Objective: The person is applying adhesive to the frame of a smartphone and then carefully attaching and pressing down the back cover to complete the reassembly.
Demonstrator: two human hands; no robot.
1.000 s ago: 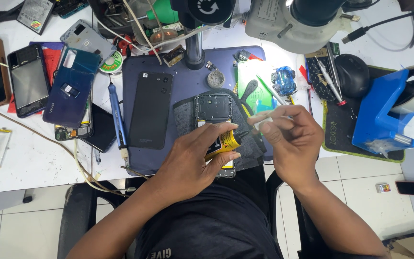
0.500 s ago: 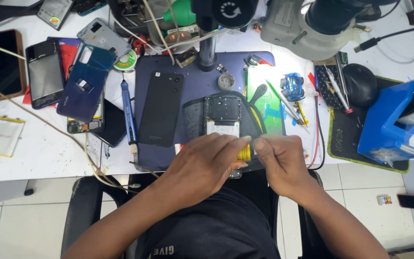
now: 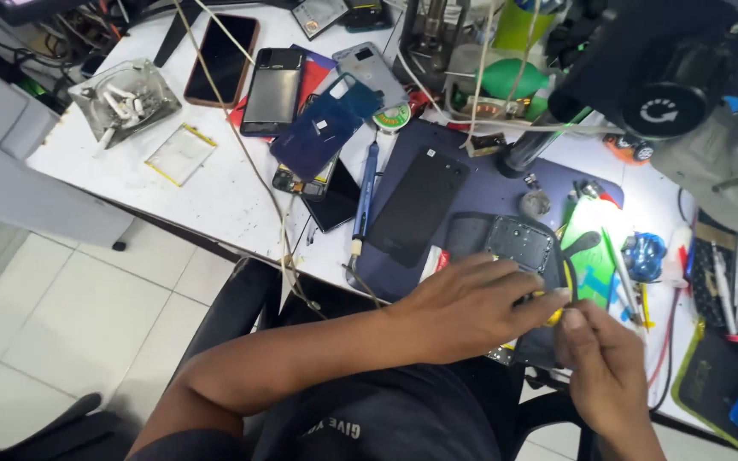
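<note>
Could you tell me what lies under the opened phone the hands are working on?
A dark blue work mat lies under the opened phone; the left hand hides its near edge.

Head camera looks steeply down (close) over workbench (image 3: 215, 196).

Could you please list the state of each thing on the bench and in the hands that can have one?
Left hand: closed around a small yellow object.
Right hand: fingers pinched at the yellow object's end.
Opened phone: back off, insides exposed, flat on the mat.
Black back cover: detached, lying flat.
Blue back cover: detached, resting over other phones.
Phone with dark screen: screen off.
</note>
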